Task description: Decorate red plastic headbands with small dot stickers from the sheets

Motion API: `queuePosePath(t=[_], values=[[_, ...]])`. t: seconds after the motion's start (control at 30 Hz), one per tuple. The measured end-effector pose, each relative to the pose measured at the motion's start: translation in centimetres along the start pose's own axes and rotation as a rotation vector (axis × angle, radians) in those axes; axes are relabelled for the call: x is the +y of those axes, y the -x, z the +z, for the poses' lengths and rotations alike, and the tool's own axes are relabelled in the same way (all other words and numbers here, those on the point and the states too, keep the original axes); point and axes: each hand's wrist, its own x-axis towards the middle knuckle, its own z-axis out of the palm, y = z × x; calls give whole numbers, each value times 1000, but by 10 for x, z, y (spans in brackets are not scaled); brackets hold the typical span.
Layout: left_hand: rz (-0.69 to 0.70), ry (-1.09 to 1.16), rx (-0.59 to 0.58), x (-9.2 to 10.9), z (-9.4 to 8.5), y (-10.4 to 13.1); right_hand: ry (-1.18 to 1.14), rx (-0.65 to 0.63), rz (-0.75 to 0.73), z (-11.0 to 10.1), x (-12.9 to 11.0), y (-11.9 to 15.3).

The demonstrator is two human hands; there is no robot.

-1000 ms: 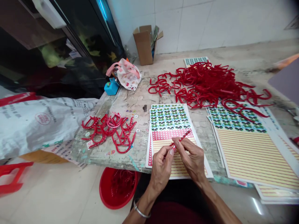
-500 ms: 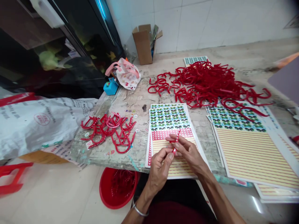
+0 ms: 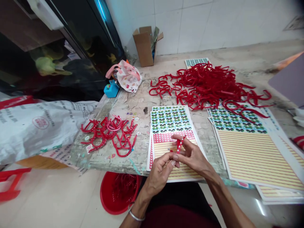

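Both hands meet over the near edge of a stack of sticker sheets [image 3: 172,128] printed with green-and-blue figures, red strips and yellow lines. A narrow red band with small white marks [image 3: 180,145] is pinched in the fingers of my right hand [image 3: 197,158] and stands up from them. My left hand [image 3: 158,174] has its thumb and fingers closed at the band's lower end, touching the right fingertips. Part of the band is hidden behind the fingers. To the left lies a small heap of curved red bands with white marks [image 3: 103,134].
A large pile of plain red bands [image 3: 211,84] lies at the back right, partly over more sticker sheets [image 3: 256,155]. A red bucket [image 3: 104,198] holding bands stands below the table edge. A cardboard box [image 3: 143,49], a patterned bag [image 3: 129,79] and a blue tape dispenser [image 3: 111,91] stand behind.
My hands have shifted slightly, and the band now stands more upright, with more of its white-marked face showing. My left fingers have moved down to its lower end.
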Motion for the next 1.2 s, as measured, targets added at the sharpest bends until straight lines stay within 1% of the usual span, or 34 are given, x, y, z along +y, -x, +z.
queuePosePath(t=[0.1,0.2,0.33,0.53,0.8,1.03,1.2], values=[[-13,9,-19,-1,-1,1,-63,29,-33,0,2,-1],[-47,45,1,-1,1,1,-99,48,-49,3,3,0],[-83,101,54,-2,5,0,-86,52,-92,8,1,1],[-88,119,92,-3,6,-1,-97,45,-124,9,0,1],[-124,148,116,-7,8,0,-78,104,-178,9,-2,-2],[-152,143,101,-7,7,2,-71,131,-124,5,-5,-1],[-174,90,147,-6,10,3,-66,143,-148,10,-7,-3]])
